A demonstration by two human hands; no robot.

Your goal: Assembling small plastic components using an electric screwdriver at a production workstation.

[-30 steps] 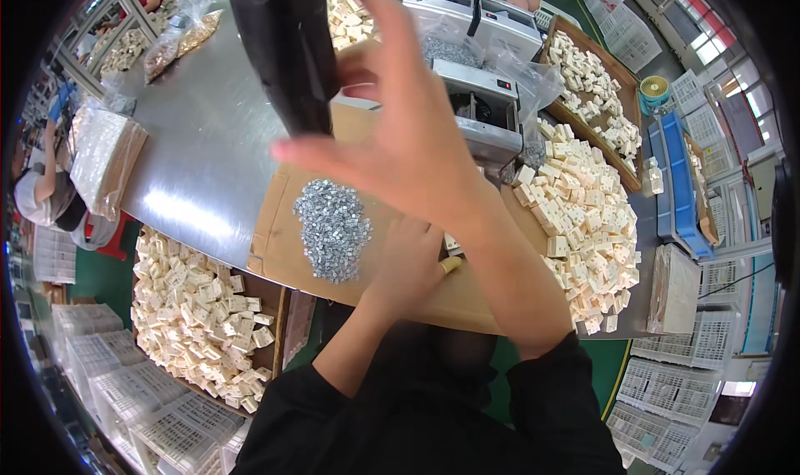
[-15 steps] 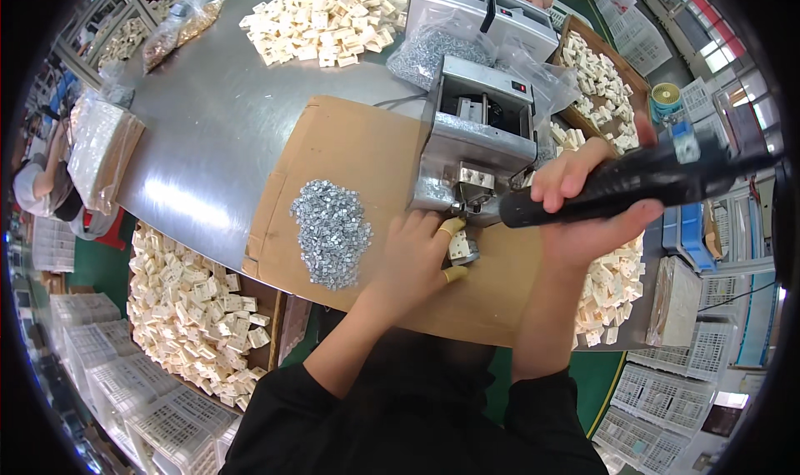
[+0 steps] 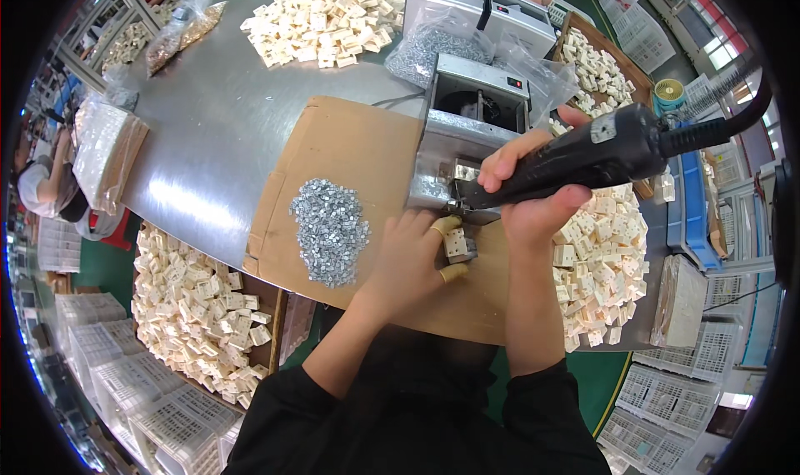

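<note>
My left hand (image 3: 410, 257) pinches a small cream plastic part (image 3: 456, 243) between fingers capped with yellow finger cots, on a sheet of brown cardboard (image 3: 350, 154). My right hand (image 3: 533, 200) grips a black electric screwdriver (image 3: 583, 154), held almost level, its tip at the part. A dark cable runs from the tool toward the upper right. A heap of small silver metal pieces (image 3: 330, 229) lies on the cardboard, left of my left hand.
A grey metal feeder machine (image 3: 467, 129) stands just behind the hands. Piles of cream plastic parts lie to the right (image 3: 604, 258), at the back (image 3: 325, 12) and in a box at lower left (image 3: 192, 308). Clear bags (image 3: 104, 150) sit on the steel table (image 3: 208, 117).
My right hand has brought the screwdriver down from up close to the camera to the part in my left hand. The left hand has stayed on the cardboard with the part.
</note>
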